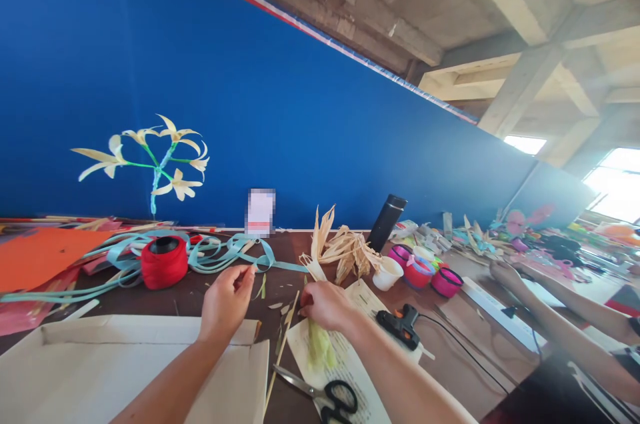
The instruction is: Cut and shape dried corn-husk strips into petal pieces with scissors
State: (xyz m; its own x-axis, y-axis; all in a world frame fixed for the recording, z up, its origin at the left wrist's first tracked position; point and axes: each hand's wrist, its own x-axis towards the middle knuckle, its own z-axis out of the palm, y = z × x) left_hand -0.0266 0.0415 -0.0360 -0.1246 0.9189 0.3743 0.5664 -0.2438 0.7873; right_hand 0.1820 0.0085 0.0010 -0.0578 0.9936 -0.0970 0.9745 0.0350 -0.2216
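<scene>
My left hand [226, 301] is raised over the brown table [210, 301], its fingers pinched on the end of a pale blue ribbon [235, 252] that trails left past a red spool of thread [164, 262]. My right hand [324, 305] is closed, knuckles up, beside a pale corn-husk strip [314, 268] and on a printed paper sheet [345, 361]; what it holds is hidden. Greenish husk pieces [318, 347] lie on that sheet. A thin wooden stick [281, 349] lies between my hands.
Scissors [323, 394] lie near the front edge, a black glue gun [401, 327] to the right. A white cardboard piece [125, 364], orange paper [45, 251], dried husks [345, 249], a white cup [388, 273], pink tape rolls [433, 276], a black bottle [387, 222]. Another person's arms [550, 317] at right. A husk flower [157, 164] stands by the blue wall.
</scene>
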